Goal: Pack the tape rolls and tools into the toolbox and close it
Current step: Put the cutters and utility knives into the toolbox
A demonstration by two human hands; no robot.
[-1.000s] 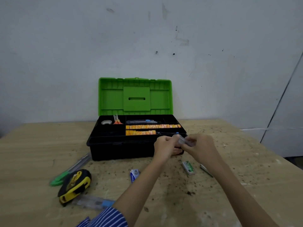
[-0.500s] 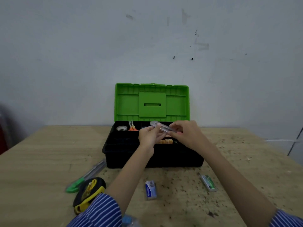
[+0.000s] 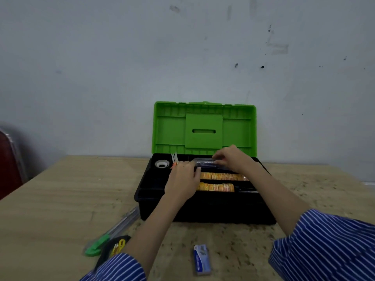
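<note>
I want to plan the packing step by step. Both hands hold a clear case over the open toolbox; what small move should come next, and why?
Probably lower the clear case into the rear compartment and let go. Both the left hand and right hand hold it just above the toolbox tray, behind the orange tape rolls.

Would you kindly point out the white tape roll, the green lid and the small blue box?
white tape roll (image 3: 162, 164), head view, its top face.
green lid (image 3: 204, 130), head view, centre panel.
small blue box (image 3: 201, 259), head view, its top.
</note>
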